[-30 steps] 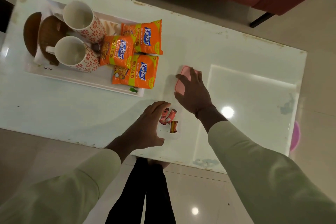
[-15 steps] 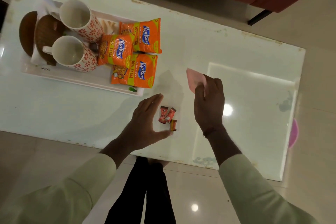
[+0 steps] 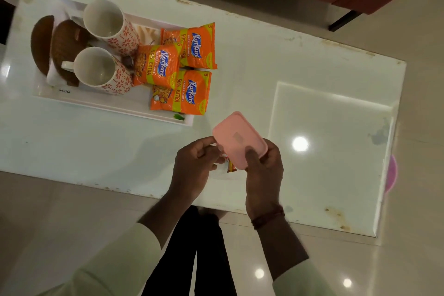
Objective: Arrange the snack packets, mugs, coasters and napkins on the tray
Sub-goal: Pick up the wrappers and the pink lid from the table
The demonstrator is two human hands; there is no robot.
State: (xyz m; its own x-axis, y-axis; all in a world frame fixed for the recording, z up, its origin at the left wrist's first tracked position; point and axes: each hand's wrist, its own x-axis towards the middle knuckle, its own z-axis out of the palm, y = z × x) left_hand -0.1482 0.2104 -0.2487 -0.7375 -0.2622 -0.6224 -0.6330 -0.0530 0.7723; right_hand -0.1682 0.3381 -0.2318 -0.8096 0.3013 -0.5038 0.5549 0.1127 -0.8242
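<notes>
The right hand (image 3: pixel 263 170) grips a flat pink lid (image 3: pixel 239 139); the left hand (image 3: pixel 194 166) pinches its edge, perhaps.

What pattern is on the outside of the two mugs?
The mugs are white with a red-orange flower print, clearest in the head view.

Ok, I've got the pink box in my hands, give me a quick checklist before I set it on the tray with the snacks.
1. Pink box held securely: ok, right hand grips it and left hand touches its edge.
2. Lid closed: cannot tell.
3. Free space on the tray: ok, a bare strip along the near edge.
4. Mugs upright: ok.
5. Snack packets inside the tray: not ok, the nearest packet overhangs the right rim.
6. Small wrapped candies collected: not ok, on the table under the hands.
</notes>
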